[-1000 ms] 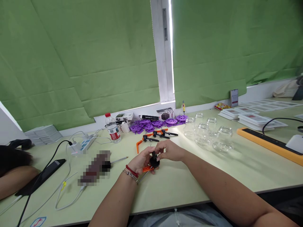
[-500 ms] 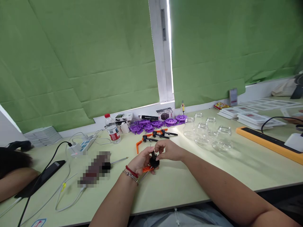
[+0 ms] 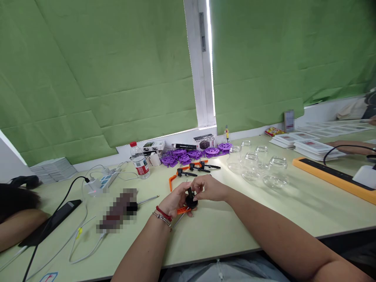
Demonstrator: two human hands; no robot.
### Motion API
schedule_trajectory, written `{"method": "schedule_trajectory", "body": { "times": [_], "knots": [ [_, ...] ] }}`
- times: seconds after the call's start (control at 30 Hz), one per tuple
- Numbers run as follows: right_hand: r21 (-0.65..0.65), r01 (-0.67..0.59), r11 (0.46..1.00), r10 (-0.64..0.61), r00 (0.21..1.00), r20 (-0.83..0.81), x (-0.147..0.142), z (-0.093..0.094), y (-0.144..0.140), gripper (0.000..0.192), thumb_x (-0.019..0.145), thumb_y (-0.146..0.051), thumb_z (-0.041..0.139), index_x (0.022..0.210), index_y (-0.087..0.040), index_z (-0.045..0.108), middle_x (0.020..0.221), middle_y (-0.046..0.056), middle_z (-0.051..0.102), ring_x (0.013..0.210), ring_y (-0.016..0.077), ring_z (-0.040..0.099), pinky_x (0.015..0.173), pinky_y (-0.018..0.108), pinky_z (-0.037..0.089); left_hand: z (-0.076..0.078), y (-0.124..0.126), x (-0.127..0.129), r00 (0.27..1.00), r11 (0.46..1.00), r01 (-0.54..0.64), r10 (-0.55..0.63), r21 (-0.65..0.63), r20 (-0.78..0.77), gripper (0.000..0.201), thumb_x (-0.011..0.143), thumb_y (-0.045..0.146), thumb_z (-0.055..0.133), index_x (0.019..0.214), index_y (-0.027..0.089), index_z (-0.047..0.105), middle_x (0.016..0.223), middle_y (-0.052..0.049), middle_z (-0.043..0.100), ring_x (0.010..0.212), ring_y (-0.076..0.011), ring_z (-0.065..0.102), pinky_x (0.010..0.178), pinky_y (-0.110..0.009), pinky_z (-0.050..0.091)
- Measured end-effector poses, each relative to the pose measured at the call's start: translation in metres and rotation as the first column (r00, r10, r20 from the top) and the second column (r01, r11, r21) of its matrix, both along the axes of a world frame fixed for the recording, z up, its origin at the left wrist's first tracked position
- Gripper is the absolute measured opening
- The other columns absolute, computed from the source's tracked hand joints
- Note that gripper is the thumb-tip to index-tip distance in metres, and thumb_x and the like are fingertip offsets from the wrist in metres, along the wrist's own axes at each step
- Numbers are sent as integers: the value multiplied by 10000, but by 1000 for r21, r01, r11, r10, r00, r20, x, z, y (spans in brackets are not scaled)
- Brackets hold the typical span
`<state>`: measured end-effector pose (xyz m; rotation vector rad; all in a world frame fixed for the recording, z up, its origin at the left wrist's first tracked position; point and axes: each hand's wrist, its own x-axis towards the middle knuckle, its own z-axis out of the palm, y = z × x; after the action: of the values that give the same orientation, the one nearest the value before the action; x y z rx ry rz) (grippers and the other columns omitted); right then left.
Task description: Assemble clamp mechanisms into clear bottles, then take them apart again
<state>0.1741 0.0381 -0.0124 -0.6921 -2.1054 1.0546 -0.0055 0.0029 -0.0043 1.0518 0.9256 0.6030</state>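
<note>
Your table (image 3: 235,227) is crowded: glass jars (image 3: 258,164) sit near your right elbow's sweep, so a wide move could knock one over. Your left hand (image 3: 173,203) grips the black-and-orange clamp (image 3: 190,202) just above the table; your right hand (image 3: 210,188) pinches its black stem, which could slip.

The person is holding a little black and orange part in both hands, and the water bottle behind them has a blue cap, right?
Not quite. The head view shows the water bottle has a red cap, not blue. The rest is right: the left hand and right hand both hold the small black and orange part.
</note>
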Motion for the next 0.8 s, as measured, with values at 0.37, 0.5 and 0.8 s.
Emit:
{"method": "schedule_trajectory", "body": {
  "times": [0.37,0.5,0.8],
  "knots": [
    [37,20,999,-20,1000,0,-3,1,-1,155,625,-154,703,685,-176,562,703,-23,569,622,109,515,569,222,411,0,0,0,1000,1000,-11,11,-9,1,483,723,603,495,951,178,522,735,-61,586,643,-211,627,456,-271,486],
    [63,30,998,-29,1000,-5,-2,-1,-1,170,643,-154,683,616,-172,517,685,-29,551,614,102,501,556,214,391,1,0,0,1000,999,-21,21,-26,0,481,718,614,486,925,181,514,721,-57,585,642,-216,627,460,-280,489],
    [-15,82,996,-82,996,32,-9,-5,-4,141,671,-187,664,624,-183,531,623,-36,552,559,103,496,528,221,381,3,0,-3,997,998,-8,12,-55,73,543,716,690,435,881,177,500,733,-57,571,645,-220,616,510,-328,501]
  ]
}}
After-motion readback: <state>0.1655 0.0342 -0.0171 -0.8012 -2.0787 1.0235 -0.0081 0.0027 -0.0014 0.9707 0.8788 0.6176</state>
